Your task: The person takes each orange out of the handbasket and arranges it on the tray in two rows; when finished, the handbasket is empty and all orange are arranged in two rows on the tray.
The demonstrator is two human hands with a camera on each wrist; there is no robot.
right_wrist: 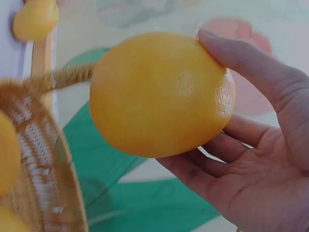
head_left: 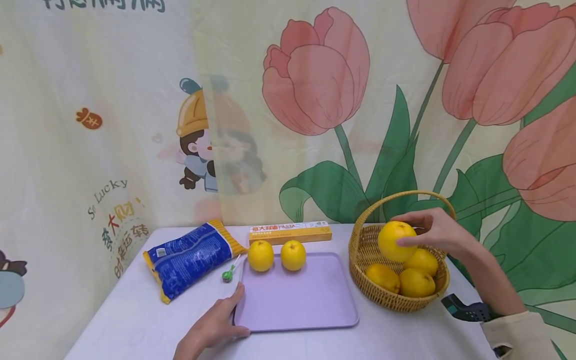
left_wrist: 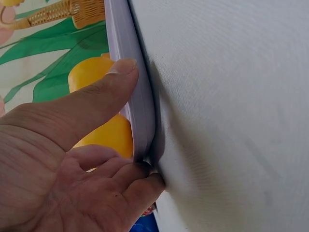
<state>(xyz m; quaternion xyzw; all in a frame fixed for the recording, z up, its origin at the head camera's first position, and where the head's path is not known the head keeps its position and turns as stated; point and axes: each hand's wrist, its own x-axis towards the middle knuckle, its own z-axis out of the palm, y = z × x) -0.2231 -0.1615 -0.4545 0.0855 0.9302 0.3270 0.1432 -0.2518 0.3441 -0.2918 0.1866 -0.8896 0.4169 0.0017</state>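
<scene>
Half-closed, the right hand point(head_left: 435, 231) holds a yellow fruit point(head_left: 395, 242) between thumb and fingers, just above the basket point(head_left: 382, 297); the tray point(head_left: 297, 302) lies to that fruit's left, its near left corner gripped by the left hand point(head_left: 217, 319)

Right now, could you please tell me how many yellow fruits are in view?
6: two fruits on the tray, one fruit in the right hand, three fruits in the basket, where more may be hidden.
</scene>
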